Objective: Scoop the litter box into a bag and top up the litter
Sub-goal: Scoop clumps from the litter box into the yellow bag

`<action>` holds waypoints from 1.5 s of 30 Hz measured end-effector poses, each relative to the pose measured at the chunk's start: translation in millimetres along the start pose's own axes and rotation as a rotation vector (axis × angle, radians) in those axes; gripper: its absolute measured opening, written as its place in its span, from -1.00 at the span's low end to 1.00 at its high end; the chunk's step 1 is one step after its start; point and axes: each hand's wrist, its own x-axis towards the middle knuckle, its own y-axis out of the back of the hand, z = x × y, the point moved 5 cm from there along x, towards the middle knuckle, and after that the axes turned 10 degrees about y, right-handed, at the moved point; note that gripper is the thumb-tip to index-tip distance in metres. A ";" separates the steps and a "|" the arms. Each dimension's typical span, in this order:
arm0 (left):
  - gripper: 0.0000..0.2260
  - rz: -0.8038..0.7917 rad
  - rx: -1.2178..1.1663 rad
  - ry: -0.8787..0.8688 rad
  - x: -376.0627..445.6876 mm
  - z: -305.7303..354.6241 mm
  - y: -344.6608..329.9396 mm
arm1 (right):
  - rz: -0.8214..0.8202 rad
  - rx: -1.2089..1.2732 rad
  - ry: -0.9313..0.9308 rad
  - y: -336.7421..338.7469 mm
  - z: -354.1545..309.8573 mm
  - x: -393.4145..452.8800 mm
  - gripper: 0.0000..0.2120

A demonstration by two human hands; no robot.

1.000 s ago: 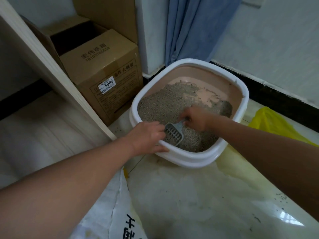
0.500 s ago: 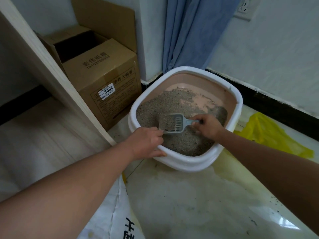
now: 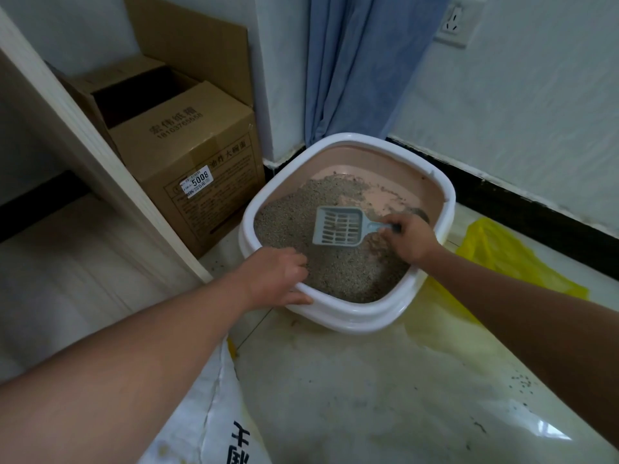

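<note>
scoop [image 3: 339, 227] now lifted level, handle toward right hand [image 3: 408, 236], slotted blade pointing left.

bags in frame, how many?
2: yellow bag on the floor right of the litter box; white printed sack at bottom edge, partly behind left arm. Others may be off-frame.

scoop handle [image 3: 385, 226]: end hidden inside the right hand [image 3: 410, 237]
white sack [image 3: 204, 420]: cut off at bottom edge, print partly unreadable
yellow bag [image 3: 512, 259]: partly behind right forearm
</note>
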 end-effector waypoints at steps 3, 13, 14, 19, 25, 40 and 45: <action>-0.65 -0.021 -0.003 0.003 0.9 -0.2 -1.5 | 0.055 -0.030 -0.017 11.7 7.8 4.2 -0.76; -0.66 0.040 0.016 -0.038 1.8 -1.9 -3.5 | 0.108 -0.284 -0.145 45.2 28.3 13.5 -0.73; -0.66 0.050 0.013 -0.040 1.5 -2.5 -4.2 | 0.090 -0.337 -0.169 49.0 29.8 16.1 -0.71; -0.67 0.101 0.005 -0.058 -0.6 -3.1 -5.1 | -0.037 -0.603 -0.246 52.7 45.7 32.1 -0.76; -0.59 0.129 -0.039 -0.070 0.1 -4.0 -5.9 | -0.162 -0.704 -0.239 37.9 49.8 50.6 -0.79; -0.65 0.164 -0.024 -0.046 -1.3 -6.5 -6.6 | -0.120 -0.516 -0.268 -23.7 -17.8 92.6 -0.85; -0.64 0.171 -0.029 -0.044 -1.6 -6.7 -6.0 | -0.085 -0.466 -0.217 -43.7 -35.8 119.0 -0.82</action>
